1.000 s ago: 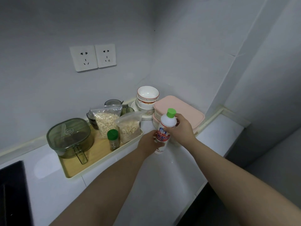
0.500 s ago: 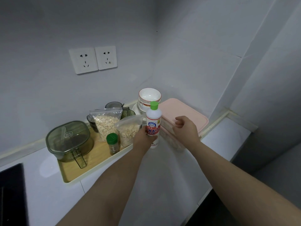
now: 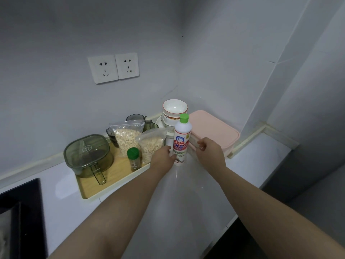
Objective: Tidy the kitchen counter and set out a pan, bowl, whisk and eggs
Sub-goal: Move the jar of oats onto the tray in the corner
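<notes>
A white bottle with a green cap and red label (image 3: 182,141) stands upright on the white counter (image 3: 186,193), in front of a stack of white bowls (image 3: 175,109). My left hand (image 3: 164,156) lies at the bottle's lower left side, fingertips against it, not wrapped round it. My right hand (image 3: 211,152) hovers to the bottle's right with loosely curled fingers by the front edge of a pink lidded box (image 3: 214,128), holding nothing. No pan, whisk or eggs are in view.
A wooden tray (image 3: 112,184) at the left carries a green lidded container with a handle (image 3: 87,152), a green-capped spice jar (image 3: 133,158) and two bags of oats (image 3: 127,139). A black hob (image 3: 18,212) sits at the far left. Wall sockets (image 3: 113,68) hang above.
The bottle went from both hands to the left hand alone, moved left and back, and now stands on the counter. My right hand let go and drew aside.
</notes>
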### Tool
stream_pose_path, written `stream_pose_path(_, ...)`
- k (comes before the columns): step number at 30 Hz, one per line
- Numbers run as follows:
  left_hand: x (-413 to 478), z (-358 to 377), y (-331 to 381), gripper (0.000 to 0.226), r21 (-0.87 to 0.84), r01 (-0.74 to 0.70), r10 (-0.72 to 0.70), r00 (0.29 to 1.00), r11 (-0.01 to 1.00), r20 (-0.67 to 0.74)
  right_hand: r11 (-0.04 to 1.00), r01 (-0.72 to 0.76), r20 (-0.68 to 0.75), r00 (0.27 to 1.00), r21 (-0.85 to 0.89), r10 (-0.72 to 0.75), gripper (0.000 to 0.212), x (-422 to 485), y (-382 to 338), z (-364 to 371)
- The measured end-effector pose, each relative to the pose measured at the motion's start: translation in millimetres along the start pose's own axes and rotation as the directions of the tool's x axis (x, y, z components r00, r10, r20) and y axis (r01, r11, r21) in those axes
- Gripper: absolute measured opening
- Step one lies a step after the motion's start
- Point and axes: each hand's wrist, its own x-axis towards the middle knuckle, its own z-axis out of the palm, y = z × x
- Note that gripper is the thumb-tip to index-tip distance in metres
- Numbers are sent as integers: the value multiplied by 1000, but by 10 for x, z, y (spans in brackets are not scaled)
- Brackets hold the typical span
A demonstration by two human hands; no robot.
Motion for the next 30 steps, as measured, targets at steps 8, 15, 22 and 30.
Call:
stream_pose_path(8, -650, -644, -253, 41, 241, -284, 319, 940, 928, -123, 985, 166, 1, 986, -53, -166, 14, -421, -378, 170)
stream_pose_path(15, -1400, -1256, -684, 65, 574, -202, 368, 911, 793, -187, 871, 469, 99, 883, -146, -459, 45, -1007, -979, 440)
stream_pose_path(22, -2560, -1905, -1268, 66, 704, 53, 251, 913, 708, -322, 731, 654, 209, 756, -194, -620, 66, -2013, -1717, 810)
stream_pose_path(30, -4384, -2506, -2031, 68, 699, 322, 103, 864, 638, -492, 543, 833, 328, 545, -107, -771, 62, -3591, -2496, 1276)
